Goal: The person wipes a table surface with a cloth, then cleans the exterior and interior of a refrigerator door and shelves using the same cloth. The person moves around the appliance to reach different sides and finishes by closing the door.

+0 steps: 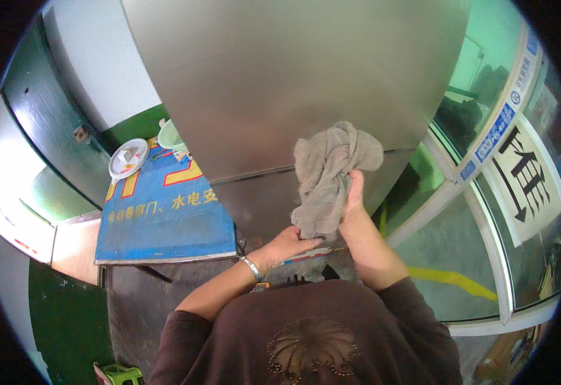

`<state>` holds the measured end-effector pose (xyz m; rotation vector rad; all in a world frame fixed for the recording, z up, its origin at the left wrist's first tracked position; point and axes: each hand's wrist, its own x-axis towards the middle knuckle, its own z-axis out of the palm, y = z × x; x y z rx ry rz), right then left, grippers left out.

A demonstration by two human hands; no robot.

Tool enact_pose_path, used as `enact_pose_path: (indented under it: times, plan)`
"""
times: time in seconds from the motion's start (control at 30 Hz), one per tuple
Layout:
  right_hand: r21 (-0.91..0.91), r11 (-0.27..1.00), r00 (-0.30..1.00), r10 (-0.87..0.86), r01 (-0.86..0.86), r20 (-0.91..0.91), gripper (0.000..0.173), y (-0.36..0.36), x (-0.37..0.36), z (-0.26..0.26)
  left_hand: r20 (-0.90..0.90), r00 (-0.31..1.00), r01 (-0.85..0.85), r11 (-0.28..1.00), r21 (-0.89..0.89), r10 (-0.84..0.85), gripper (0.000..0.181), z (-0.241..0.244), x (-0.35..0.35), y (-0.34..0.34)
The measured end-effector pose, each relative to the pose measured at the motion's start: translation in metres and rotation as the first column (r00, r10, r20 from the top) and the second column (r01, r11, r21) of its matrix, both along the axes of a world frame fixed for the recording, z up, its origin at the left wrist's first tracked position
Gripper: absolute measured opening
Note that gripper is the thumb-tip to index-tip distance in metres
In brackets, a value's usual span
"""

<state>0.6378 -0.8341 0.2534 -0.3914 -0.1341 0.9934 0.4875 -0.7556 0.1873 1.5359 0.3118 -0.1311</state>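
Both my hands grip one crumpled grey-beige cloth (331, 173) in front of a large metal panel (285, 86). My left hand (292, 246) pinches the cloth's lower edge, thumb pointing right; a silver bracelet (252, 268) circles that wrist. Higher up on the right side, my right hand (354, 197) holds the cloth, its fingers mostly hidden behind the fabric. A horizontal seam (256, 175) crosses the panel and passes behind the cloth. Whether the cloth touches the panel I cannot tell.
Left of the panel stands a table with a blue printed top (165, 236), bearing a white round lid (129, 159) and a pale green basin (170, 135). A framed glass door (453, 260) is on the right. A green stool (119, 374) sits on the floor at lower left.
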Motion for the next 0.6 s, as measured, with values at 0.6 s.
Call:
enact_pose_path:
  times: [0.6]
  plan:
    - [-0.389,0.872,-0.05,0.421,0.296,0.906,0.086,-0.017,-0.043,-0.08,-0.039,0.899,-0.359,0.683,-0.636,0.436,0.042,-0.018,-0.055,0.023]
